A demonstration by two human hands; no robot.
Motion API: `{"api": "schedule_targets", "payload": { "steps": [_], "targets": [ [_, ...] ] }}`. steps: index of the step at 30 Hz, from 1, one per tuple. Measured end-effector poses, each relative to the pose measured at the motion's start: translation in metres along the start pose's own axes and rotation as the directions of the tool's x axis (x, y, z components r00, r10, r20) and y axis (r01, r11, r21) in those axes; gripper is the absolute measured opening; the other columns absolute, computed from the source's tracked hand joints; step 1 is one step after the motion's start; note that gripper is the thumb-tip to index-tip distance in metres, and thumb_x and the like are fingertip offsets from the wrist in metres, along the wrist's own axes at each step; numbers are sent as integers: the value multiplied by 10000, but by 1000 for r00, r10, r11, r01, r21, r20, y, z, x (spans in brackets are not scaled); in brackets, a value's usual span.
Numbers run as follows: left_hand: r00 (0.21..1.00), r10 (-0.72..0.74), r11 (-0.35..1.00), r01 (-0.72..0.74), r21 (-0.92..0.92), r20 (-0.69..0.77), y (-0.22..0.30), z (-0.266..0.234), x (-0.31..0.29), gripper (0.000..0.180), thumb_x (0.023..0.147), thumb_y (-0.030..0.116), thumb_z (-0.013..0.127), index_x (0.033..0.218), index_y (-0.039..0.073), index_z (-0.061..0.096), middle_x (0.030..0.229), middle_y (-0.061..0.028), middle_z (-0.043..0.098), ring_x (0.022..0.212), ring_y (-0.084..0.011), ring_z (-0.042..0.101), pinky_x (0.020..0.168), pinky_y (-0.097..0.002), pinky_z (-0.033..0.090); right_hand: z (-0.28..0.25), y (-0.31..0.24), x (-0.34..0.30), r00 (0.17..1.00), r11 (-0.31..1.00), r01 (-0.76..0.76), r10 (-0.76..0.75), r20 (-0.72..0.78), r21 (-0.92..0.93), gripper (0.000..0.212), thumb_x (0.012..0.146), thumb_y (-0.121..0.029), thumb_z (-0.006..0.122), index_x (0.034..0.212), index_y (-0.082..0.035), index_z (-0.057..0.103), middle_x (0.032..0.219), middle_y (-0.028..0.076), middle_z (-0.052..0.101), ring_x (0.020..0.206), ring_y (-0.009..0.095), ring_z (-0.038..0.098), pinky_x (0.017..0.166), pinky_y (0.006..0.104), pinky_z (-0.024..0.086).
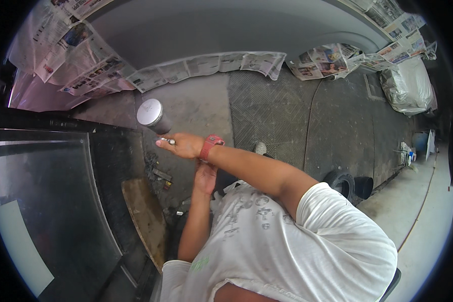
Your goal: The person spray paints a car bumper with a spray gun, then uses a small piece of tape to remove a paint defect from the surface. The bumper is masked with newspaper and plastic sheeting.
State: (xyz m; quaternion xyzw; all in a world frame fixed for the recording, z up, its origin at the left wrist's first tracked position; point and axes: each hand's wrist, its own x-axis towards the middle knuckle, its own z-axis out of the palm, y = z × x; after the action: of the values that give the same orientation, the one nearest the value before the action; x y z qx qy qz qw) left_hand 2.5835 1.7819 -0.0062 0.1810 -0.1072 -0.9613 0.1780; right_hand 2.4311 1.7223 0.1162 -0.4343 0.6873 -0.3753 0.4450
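One grey metal cup (152,115) of a spray gun sits tilted above the concrete floor (201,108), gripped from below by the right hand (183,145), fingers wrapped tight around the tool. The left hand (205,178) hangs just beneath that wrist; whether it is open or closed cannot be told. Tilted further, the cup could leak onto the newspaper-masked grey panel (211,30).

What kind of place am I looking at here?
Likely a vehicle paint or body shop: newspaper masking taped along a grey panel, tyres on the floor, and the right hand holding a spray gun cup.
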Motion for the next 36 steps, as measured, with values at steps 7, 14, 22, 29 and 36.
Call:
{"api": "schedule_targets", "payload": {
  "steps": [7, 14, 22, 29, 36],
  "targets": [
    [972, 86, 993, -66, 96, -218, -34, 27, 15, 495, 974, 127, 694, 1442, 154, 535, 1443, -71, 611, 1337, -259, 589, 1121, -443, 510, -49, -14, -38, 996, 1000, -10, 10, 83, 3, 875, 1004, -759, 433, 1497, -48, 569, 1362, 288, 655, 1290, 440, 615, 1125, 457, 461],
    [936, 158, 983, -119, 141, -315, -92, 56, 34, 490, 991, 93, 636, 1461, 136, 505, 1459, -118, 602, 1351, -288, 593, 1123, -454, 525, -94, 27, -66, 981, 987, 163, -163, 109, 4, 867, 1027, -728, 429, 1512, -16, 532, 1360, 292, 653, 1287, 459, 609, 1129, 471, 460],
    [930, 148, 985, -108, 134, -337, -156, 79, 53, 481, 1029, 100, 599, 1493, 124, 470, 1461, -139, 603, 1331, -291, 613, 1112, -461, 537, -148, 58, -110, 979, 979, 190, -195, 60, 78, 787, 1055, -661, 441, 1483, -12, 562, 1298, 303, 679, 1244, 455, 636, 1101, 458, 483],
    [893, 200, 980, -174, 101, -404, -194, 98, 60, 432, 1046, 106, 601, 1464, 126, 493, 1460, -138, 599, 1327, -291, 614, 1116, -464, 531, -175, 67, -132, 979, 986, 151, -159, 124, 69, 756, 1064, -637, 439, 1473, -16, 575, 1270, 304, 691, 1225, 447, 650, 1096, 455, 482],
    [871, 282, 959, -255, 121, -403, -227, 125, 66, 312, 1066, 135, 599, 1371, 146, 540, 1338, -81, 640, 1255, -238, 619, 1091, -454, 519, -178, 80, -139, 977, 983, 153, -166, 132, 103, 777, 1059, -661, 435, 1450, -9, 593, 930, 177, 732, 925, 337, 714, 915, 417, 544]
  ]
}}
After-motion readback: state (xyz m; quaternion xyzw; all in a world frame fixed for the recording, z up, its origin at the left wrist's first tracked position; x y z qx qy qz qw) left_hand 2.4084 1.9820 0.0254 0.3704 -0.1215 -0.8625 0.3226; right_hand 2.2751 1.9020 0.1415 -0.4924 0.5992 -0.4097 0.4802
